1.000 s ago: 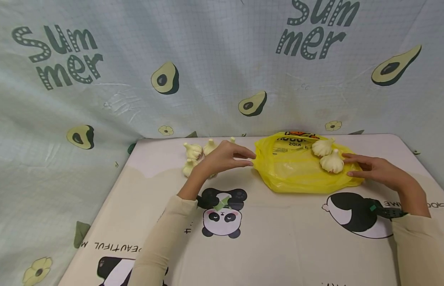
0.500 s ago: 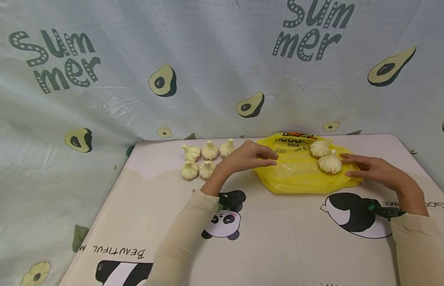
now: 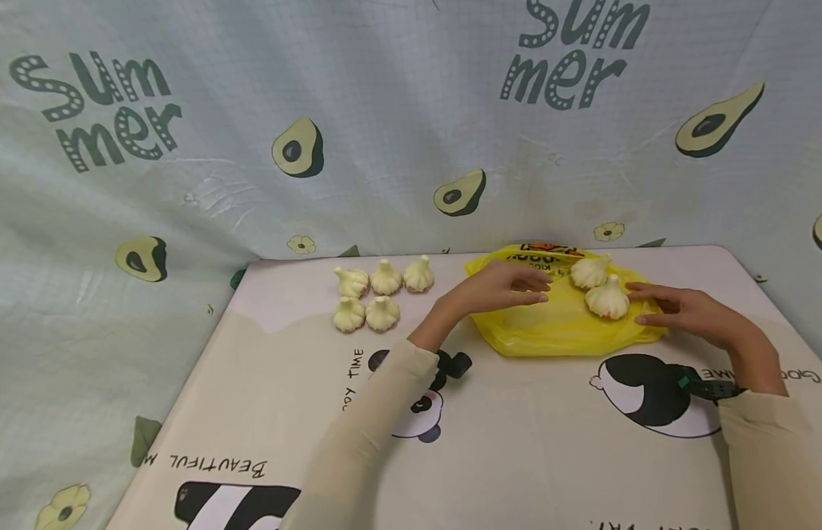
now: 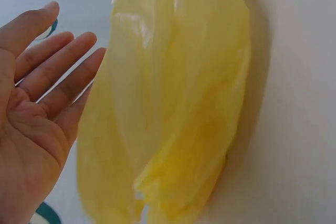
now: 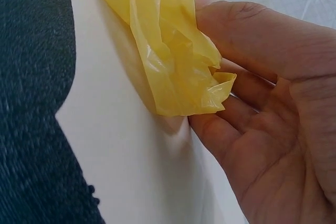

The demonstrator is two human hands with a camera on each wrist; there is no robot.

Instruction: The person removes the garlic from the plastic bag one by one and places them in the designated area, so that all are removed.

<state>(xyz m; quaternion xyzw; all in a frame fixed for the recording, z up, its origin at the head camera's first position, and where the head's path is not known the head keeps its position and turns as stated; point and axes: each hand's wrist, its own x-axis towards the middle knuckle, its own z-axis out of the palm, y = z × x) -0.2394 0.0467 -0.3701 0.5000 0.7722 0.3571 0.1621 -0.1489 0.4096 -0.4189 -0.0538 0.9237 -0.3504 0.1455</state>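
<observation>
A yellow plastic bag (image 3: 543, 335) lies flat near the back of the table. Two garlic bulbs rest on its right part, the front bulb (image 3: 607, 300) against the rear bulb (image 3: 589, 271). My left hand (image 3: 493, 287) is over the bag's left half with nothing in it; in the left wrist view its fingers (image 4: 58, 72) are spread and relaxed beside the yellow plastic. At the bag's right end my right hand (image 3: 698, 313) has its fingertips close by the front bulb. The right wrist view shows the right thumb (image 5: 252, 30) and loosely extended fingers around the crumpled bag end (image 5: 184, 82).
Left of the bag, several more garlic bulbs stand in two rows, among them a bulb at the row's end (image 3: 419, 274). A printed cloth hangs as a wall (image 3: 384, 110) behind the table (image 3: 516, 442), whose cover bears panda drawings.
My left hand has moved right, from the bag's left edge to over its left half, uncovering the bulbs on the left. My right hand stays at the bag's right end.
</observation>
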